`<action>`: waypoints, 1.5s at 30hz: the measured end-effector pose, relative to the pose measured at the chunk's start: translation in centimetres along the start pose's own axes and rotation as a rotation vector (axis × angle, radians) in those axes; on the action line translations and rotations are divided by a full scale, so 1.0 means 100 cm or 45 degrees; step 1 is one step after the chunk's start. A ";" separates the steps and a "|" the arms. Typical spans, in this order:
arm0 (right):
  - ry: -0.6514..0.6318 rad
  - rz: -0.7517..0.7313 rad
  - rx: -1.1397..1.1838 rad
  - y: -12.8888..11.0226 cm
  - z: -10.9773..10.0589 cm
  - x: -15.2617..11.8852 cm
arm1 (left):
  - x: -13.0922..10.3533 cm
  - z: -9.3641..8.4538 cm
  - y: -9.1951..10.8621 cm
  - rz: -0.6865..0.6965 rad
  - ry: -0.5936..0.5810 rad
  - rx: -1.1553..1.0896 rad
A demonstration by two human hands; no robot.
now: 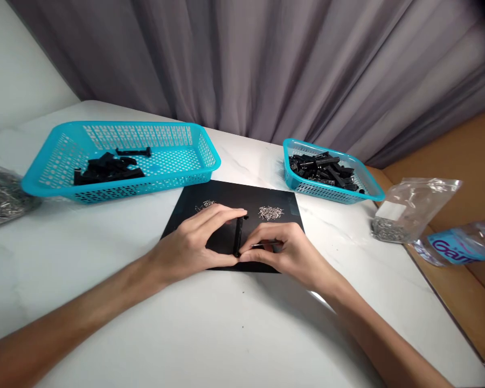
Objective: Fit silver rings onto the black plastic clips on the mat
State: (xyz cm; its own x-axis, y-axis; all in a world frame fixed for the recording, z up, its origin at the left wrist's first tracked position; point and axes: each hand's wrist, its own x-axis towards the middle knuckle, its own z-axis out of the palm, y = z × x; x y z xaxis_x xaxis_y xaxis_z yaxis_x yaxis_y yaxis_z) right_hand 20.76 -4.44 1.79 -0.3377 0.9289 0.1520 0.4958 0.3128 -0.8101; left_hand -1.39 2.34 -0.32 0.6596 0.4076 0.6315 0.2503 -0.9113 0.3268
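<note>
Head view: the black bar-shaped part [238, 236] is between the two hands, above the black mat [236, 193]; its long axis runs away from the person, far end leaning slightly right; the left hand [198, 234] holds it by its ends, forefinger at the far one, thumb at the near one; the right hand [293, 249] is pinched narrow around a slender piece [269, 244], tweezers perhaps, its fingertips right at the part's near end; the bar thus lies to the left of the right hand, and both hands are about equally near; small metal pieces form a heap [270, 213] on the mat beyond the right hand, another heap [208, 205] partly behind the left; the mat lies on a white, marble-patterned desk [145, 334]; at the back, a larger blue basket [178, 180] to the left and a smaller blue basket [323, 191] to the right, both containing black parts; grey curtain [246, 64] behind; a clear bag [392, 226] and a bottle [461, 243] off to the right.
</note>
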 end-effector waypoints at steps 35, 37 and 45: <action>0.067 -0.244 -0.099 -0.015 -0.004 -0.013 | -0.001 -0.003 0.003 -0.099 0.079 -0.112; 0.034 -0.251 -0.107 -0.015 -0.004 -0.013 | -0.001 -0.003 0.003 -0.092 0.086 -0.110; -0.145 -0.369 -0.505 -0.019 -0.011 -0.016 | 0.001 0.000 0.005 -0.020 0.075 -0.085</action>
State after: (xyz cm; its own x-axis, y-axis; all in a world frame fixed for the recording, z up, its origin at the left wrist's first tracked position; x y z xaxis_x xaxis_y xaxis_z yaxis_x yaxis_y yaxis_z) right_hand 21.22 -6.29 3.71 -0.5805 0.7723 0.2581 0.6272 0.6262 -0.4632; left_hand -1.22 1.93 -0.11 0.6128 0.4264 0.6653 0.2112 -0.8997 0.3821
